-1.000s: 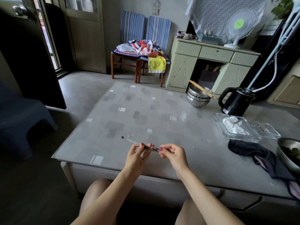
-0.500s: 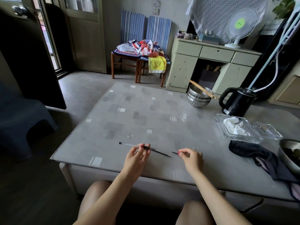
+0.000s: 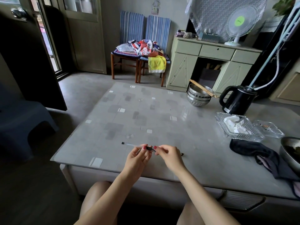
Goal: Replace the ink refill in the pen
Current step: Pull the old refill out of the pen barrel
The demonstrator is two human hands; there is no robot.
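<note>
Low in the middle of the frame, above the near edge of the worktop (image 3: 146, 114), the left hand (image 3: 138, 157) pinches the pen (image 3: 135, 145) at its dark grip, the clear barrel pointing left, probably to steady it. The right hand (image 3: 168, 155) meets it with fingertips pinched at the open end, likely on the refill, too thin to confirm. A small dark piece (image 3: 182, 154), perhaps the unscrewed tip, lies just right, set aside within reach.

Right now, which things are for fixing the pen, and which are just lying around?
For the job: pen, left hand, right hand, small dark part on the table.

Lying about: kettle, steel bowls, glass tray, dark cloth.
</note>
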